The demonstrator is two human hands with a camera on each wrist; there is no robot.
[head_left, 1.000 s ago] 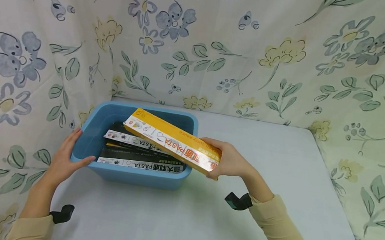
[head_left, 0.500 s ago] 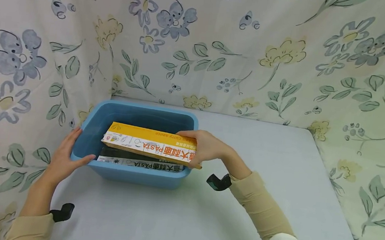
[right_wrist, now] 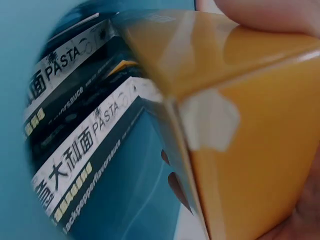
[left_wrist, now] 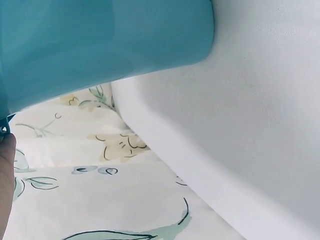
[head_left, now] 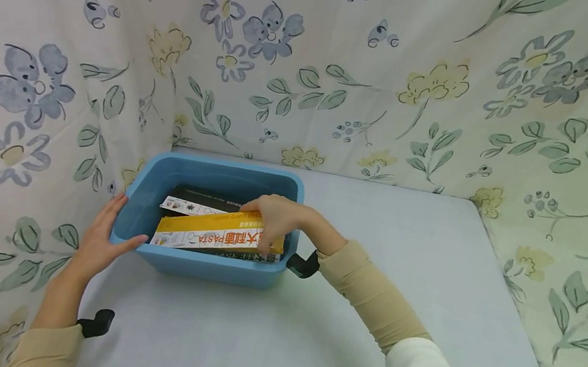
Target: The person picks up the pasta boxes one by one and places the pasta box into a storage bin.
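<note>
In the head view, a blue plastic bin (head_left: 210, 261) holds several pasta boxes. My right hand (head_left: 279, 218) grips the right end of a yellow pasta box (head_left: 208, 231), which slants over the black boxes inside the bin, near its front wall. The right wrist view shows that yellow box (right_wrist: 250, 130) up close, with a finger on its top. Behind it lie black pasta boxes (right_wrist: 75, 155) with white label strips. At the bin's front left corner my left hand (head_left: 96, 240) holds the rim, thumb along the front. The left wrist view shows only part of this hand.
The bin stands on a white table (head_left: 192, 334) close to the back edge. A floral curtain (head_left: 307, 59) hangs behind and along both sides. In the left wrist view the table's edge runs beside the bin.
The right hand has carried the yellow box leftward and down into the bin, its left end swinging toward the front wall. More of the rear black box shows. The left hand has stayed put.
</note>
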